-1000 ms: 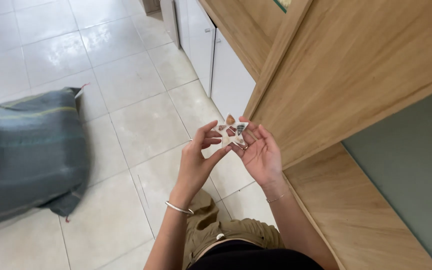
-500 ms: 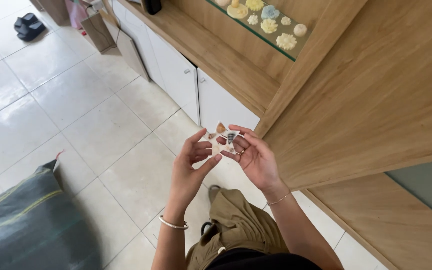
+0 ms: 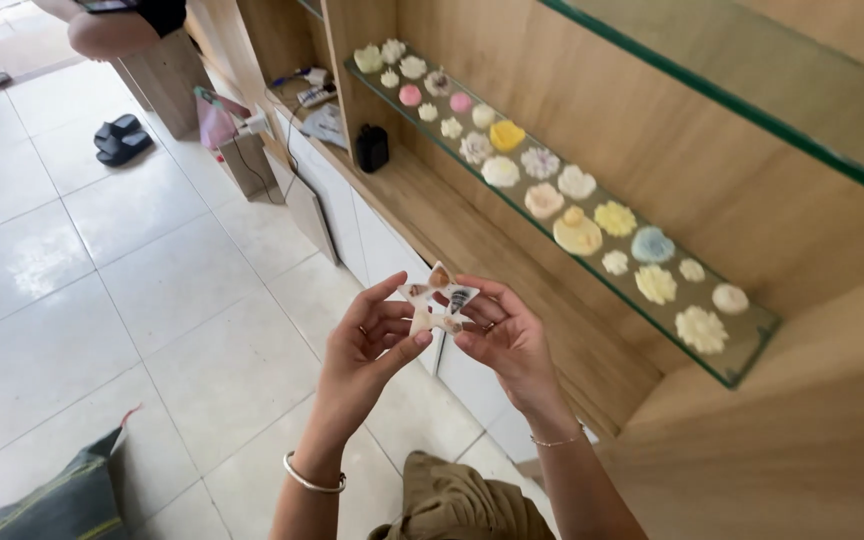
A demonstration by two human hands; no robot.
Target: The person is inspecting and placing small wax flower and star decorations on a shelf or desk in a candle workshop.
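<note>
Both of my hands hold a small white star-shaped piece (image 3: pixel 436 303) with little shells set into its arms. My left hand (image 3: pixel 372 345) pinches its lower left side with thumb and fingers. My right hand (image 3: pixel 504 340) grips its right side. The star sits in front of a wooden shelf unit, below a glass shelf (image 3: pixel 742 362) that carries several flower-shaped pastel pieces (image 3: pixel 577 232) in white, yellow, pink and blue.
White cabinet doors (image 3: pixel 384 250) run under the wooden ledge. A small black box (image 3: pixel 372 148) stands on the ledge. Black sandals (image 3: pixel 120 138) lie on the tiled floor at the far left. A grey bag (image 3: pixel 47 505) lies at the bottom left. Another person's knee (image 3: pixel 112 30) shows at the top.
My view has swung up and along the shelf unit, so the glass shelf with the flower pieces now fills the right side. The star stays held in both hands.
</note>
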